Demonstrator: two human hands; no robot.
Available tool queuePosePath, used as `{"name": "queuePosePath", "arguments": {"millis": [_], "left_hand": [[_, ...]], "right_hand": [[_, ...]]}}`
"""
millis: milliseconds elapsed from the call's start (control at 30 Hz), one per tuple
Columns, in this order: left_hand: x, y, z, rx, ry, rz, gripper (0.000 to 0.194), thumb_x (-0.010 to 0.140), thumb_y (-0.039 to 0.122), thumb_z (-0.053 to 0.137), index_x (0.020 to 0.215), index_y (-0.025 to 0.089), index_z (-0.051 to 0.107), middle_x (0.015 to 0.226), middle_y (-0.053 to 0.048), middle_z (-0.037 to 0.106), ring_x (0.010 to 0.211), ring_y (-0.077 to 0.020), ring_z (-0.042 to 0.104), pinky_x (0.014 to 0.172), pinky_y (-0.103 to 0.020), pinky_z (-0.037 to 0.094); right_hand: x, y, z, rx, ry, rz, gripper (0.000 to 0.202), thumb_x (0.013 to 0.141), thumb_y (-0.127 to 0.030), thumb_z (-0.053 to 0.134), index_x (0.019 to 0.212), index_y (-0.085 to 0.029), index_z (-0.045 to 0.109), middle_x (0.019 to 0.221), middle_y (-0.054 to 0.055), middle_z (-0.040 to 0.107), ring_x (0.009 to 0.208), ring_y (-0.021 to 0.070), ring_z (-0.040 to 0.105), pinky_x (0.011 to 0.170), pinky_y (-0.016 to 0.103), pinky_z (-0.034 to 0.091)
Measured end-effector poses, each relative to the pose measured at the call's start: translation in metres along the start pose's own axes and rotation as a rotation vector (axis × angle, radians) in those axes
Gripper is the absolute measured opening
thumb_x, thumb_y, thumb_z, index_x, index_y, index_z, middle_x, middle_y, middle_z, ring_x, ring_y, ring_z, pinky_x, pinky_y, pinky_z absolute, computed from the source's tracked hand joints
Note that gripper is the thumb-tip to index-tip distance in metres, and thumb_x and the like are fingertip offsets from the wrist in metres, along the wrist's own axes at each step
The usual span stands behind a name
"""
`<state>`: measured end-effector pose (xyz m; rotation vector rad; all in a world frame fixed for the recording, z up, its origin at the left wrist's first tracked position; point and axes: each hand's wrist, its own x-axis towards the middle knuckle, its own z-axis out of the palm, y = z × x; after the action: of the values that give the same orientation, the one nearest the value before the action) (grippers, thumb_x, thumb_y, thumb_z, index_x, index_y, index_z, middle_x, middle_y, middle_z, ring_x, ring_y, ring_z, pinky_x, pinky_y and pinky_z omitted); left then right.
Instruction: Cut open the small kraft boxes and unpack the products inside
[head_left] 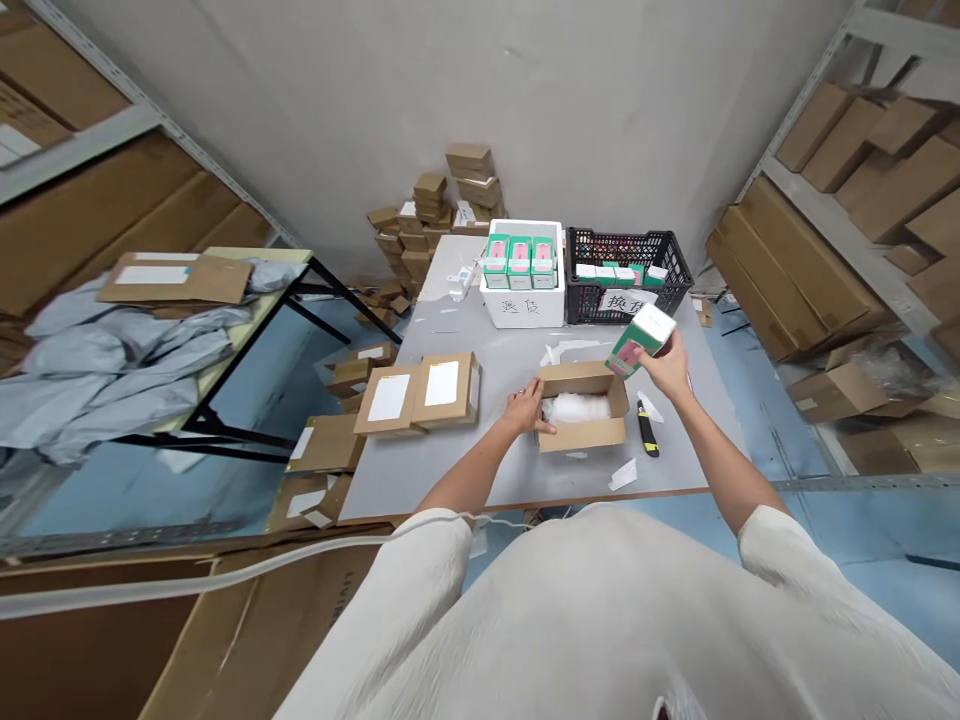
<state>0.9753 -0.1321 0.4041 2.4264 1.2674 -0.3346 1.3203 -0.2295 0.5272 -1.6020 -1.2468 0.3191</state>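
Note:
My right hand (666,366) grips a small green and white product box (636,338) with a pink picture on it, tilted above the right end of an opened cardboard box (582,436). White padding (576,407) lies inside that cardboard box. At its left end, my left hand (528,406) holds the cardboard wall, thumb near the front corner and fingers over the side. A black and yellow utility knife (647,428) rests on the table just right of the cardboard box.
Behind stand a white foam bin (525,309) with green and pink boxes and a black crate (679,280) with similar ones. Two labelled cartons (417,392) sit left on the grey table (480,470). Paper scraps (623,474) lie nearby. A side table (259,285) holds grey bags.

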Motion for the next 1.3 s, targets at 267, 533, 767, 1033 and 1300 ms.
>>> {"name": "queuePosePath", "arguments": {"millis": [267, 533, 767, 1033, 1300], "left_hand": [[-0.006, 0.006, -0.01, 0.033, -0.027, -0.023, 0.158, 0.064, 0.08, 0.089, 0.179, 0.029, -0.008, 0.186, -0.021, 0.004, 0.159, -0.0518, 0.035, 0.122, -0.054, 0.037], [-0.014, 0.01, -0.013, 0.035, -0.078, -0.061, 0.16, 0.066, 0.081, 0.089, 0.178, 0.03, -0.014, 0.187, -0.018, -0.005, 0.162, -0.0538, 0.031, 0.122, -0.054, 0.039], [-0.016, 0.005, -0.004, 0.024, -0.059, -0.058, 0.154, 0.068, 0.085, 0.086, 0.179, 0.032, -0.008, 0.187, -0.017, -0.008, 0.161, -0.0542, 0.033, 0.121, -0.054, 0.04], [-0.017, 0.001, 0.004, -0.019, -0.009, -0.035, 0.132, 0.072, 0.076, 0.089, 0.176, 0.031, 0.021, 0.187, -0.017, -0.001, 0.157, -0.0519, 0.04, 0.12, -0.055, 0.043], [-0.032, 0.01, -0.001, -0.063, 0.068, -0.037, 0.092, 0.077, 0.058, 0.092, 0.154, 0.03, 0.05, 0.181, -0.016, 0.024, 0.149, -0.0448, 0.047, 0.114, -0.056, 0.048]], "right_hand": [[-0.009, 0.062, -0.028, -0.109, 0.131, 0.21, 0.067, 0.078, -0.054, 0.079, 0.131, -0.022, 0.053, 0.122, 0.012, 0.075, 0.101, 0.0268, 0.071, 0.09, 0.04, 0.06], [-0.079, 0.126, 0.022, -0.262, -0.097, 0.544, 0.057, 0.08, -0.053, 0.074, 0.125, -0.028, 0.051, 0.118, 0.011, 0.078, 0.104, 0.0313, 0.073, 0.09, 0.044, 0.057], [-0.111, 0.149, 0.041, -0.141, -0.166, 0.56, 0.069, 0.076, -0.052, 0.082, 0.133, -0.029, 0.05, 0.127, 0.012, 0.075, 0.109, 0.0352, 0.073, 0.094, 0.052, 0.059], [-0.111, 0.149, 0.03, -0.206, -0.114, 0.367, 0.101, 0.077, -0.06, 0.08, 0.162, -0.023, 0.04, 0.162, 0.023, 0.047, 0.145, 0.0419, 0.051, 0.116, 0.056, 0.047], [-0.076, 0.112, 0.027, -0.468, -0.122, 0.127, 0.051, 0.099, -0.057, 0.057, 0.138, -0.024, 0.065, 0.147, 0.017, 0.061, 0.135, 0.0381, 0.05, 0.115, 0.055, 0.036]]}}
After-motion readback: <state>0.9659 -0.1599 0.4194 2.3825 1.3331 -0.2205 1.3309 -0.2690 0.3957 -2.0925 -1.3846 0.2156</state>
